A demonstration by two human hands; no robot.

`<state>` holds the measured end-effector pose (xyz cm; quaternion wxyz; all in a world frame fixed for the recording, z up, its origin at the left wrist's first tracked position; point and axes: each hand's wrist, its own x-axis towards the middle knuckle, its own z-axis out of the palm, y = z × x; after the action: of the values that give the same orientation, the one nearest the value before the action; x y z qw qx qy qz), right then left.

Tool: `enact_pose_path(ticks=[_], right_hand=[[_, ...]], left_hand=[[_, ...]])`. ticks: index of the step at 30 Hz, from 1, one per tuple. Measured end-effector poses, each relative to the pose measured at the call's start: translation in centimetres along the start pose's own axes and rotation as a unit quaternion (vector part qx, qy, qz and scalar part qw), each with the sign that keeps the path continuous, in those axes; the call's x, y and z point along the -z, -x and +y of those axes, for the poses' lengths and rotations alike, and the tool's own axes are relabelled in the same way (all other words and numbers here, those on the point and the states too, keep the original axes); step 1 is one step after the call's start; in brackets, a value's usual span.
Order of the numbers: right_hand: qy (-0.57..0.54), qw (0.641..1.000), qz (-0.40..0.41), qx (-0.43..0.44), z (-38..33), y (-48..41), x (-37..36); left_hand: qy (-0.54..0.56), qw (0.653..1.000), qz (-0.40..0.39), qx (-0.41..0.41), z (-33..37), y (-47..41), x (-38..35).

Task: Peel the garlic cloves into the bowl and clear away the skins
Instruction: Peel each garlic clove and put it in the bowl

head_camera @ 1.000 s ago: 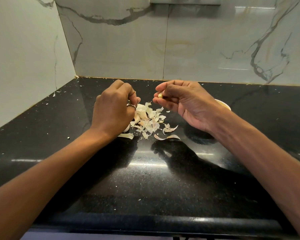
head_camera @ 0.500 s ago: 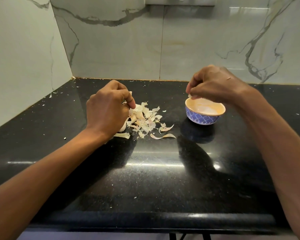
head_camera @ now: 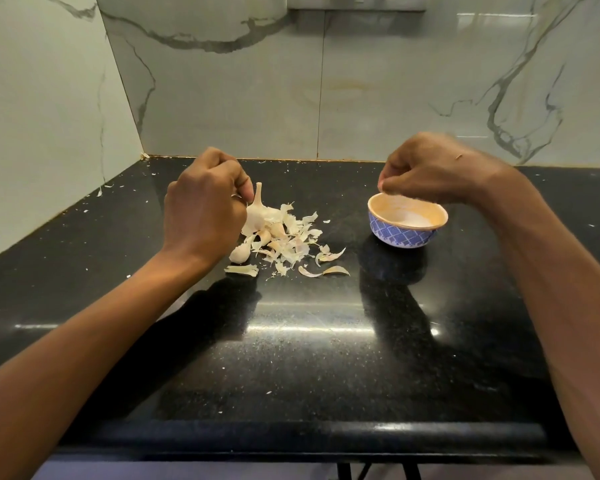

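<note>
From the head view, a black speckled counter [head_camera: 291, 341] ran back to a marbled wall [head_camera: 395, 98]. The left hand [head_camera: 205, 209] sat curled at the left side of a garlic bulb [head_camera: 262, 214], which stood on the counter with its stem up. The fingers were bent in against the bulb and seemed to grip it, though the back of the hand hid the contact.

A heap of pale skins [head_camera: 291, 244] lay touching the bulb's right and near sides, and a few loose curls were scattered a little nearer the camera. One unpeeled clove [head_camera: 239, 253] lay at the heap's near left edge, just beside the left wrist.

Well to the right of the heap stood a small bowl [head_camera: 395, 235], blue-patterned outside and pale orange inside. Its bottom showed only a whitish patch, so I could not tell what was in it.

The right hand [head_camera: 433, 168] hovered over the bowl's far rim, with its fingers curled and its fingertips [head_camera: 383, 183] bunched just above the left edge. I could not tell whether they pinched anything.
</note>
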<state>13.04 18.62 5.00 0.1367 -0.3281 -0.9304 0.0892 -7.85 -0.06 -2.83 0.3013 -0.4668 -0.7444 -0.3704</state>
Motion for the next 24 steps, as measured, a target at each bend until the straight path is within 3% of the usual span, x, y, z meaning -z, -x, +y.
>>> enact_pose_path(ticks=[5,12,18,24], right_hand=[[-0.099,0.984,0.098,0.114,-1.8,-0.1,-0.7],[-0.082,0.974,0.023,0.209,-5.7,-1.9,-1.9],[-0.091,0.951,0.114,0.272,-7.2,-1.4,-5.5],[-0.067,0.95,0.053,0.3,-7.6,-0.6,-8.2]], left_hand=[[-0.017,1.0,-0.008,0.0,0.0,0.0,0.4],[-0.03,0.999,-0.018,-0.005,-0.2,-0.2,0.2],[0.008,0.999,-0.02,0.026,-0.2,-0.5,-0.1],[0.043,0.995,-0.081,0.029,-0.3,-3.7,0.0]])
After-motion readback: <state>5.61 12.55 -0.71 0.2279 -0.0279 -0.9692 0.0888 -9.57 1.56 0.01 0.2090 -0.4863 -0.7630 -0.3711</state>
